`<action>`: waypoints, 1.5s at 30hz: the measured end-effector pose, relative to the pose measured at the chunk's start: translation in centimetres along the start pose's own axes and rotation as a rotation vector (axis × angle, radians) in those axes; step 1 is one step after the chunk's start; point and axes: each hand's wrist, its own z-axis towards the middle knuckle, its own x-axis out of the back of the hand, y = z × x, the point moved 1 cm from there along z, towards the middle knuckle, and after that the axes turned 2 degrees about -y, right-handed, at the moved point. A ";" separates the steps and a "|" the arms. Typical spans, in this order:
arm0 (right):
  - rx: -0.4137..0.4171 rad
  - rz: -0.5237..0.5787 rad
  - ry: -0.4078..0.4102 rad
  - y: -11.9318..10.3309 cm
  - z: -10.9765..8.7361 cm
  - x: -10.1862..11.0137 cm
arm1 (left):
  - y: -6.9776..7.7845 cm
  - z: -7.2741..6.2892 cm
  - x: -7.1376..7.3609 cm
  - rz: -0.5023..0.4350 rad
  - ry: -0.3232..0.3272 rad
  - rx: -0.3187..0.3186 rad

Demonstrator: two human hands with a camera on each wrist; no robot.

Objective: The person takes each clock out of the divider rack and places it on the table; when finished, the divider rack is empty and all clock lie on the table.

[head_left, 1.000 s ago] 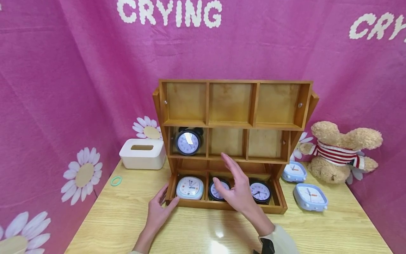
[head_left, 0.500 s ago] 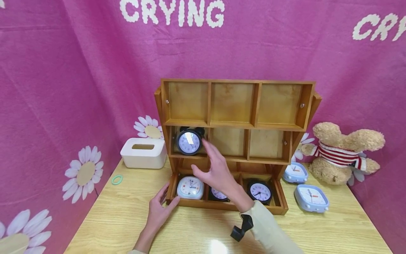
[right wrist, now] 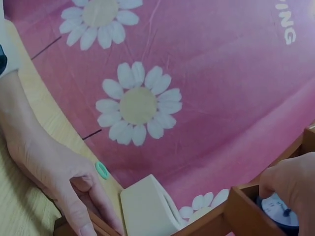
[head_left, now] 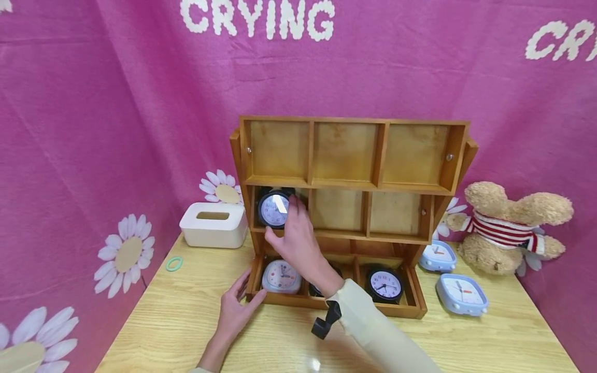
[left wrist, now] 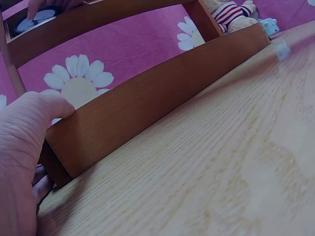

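The right hand (head_left: 298, 243) is at a black clock (head_left: 272, 207) seated in the left compartment of the middle row of a wooden shelf (head_left: 347, 155); its fingers pinch the clock at the rim, with the thumb at the lower edge and the others at the upper right. The left hand (head_left: 233, 311) grips the shelf's lower left corner, thumb over the front board and the other fingers around the side. In the bottom row, left to right: a pale blue clock (head_left: 282, 276), a dark clock (head_left: 315, 291) largely hidden by the right forearm, and a black-rimmed clock (head_left: 385, 285). On the counter (head_left: 163, 321), a white box (head_left: 214, 233) and a green ring (head_left: 174, 264) lie left of the shelf; two blue clocks (head_left: 462, 294) and a plush toy (head_left: 506, 228), right.
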 end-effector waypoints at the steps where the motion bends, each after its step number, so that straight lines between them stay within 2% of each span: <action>1: -0.007 -0.003 0.011 0.0 0.1 -0.3 | -0.1 0.0 0.0 0.002 -0.001 0.000; 9: -0.012 -0.064 0.112 0.3 0.5 -2.0 | 0.1 -0.1 0.0 -0.007 -0.005 -0.007; 17: 0.023 -0.110 0.191 0.4 1.1 -2.4 | 0.1 0.0 -0.1 -0.031 -0.001 -0.004; 34: 0.030 -0.167 0.243 0.1 1.1 -2.2 | -0.2 0.0 0.0 -0.028 -0.001 -0.013; 45: 0.040 -0.054 0.280 0.3 0.7 -2.0 | 0.0 0.0 0.1 -0.022 -0.005 -0.006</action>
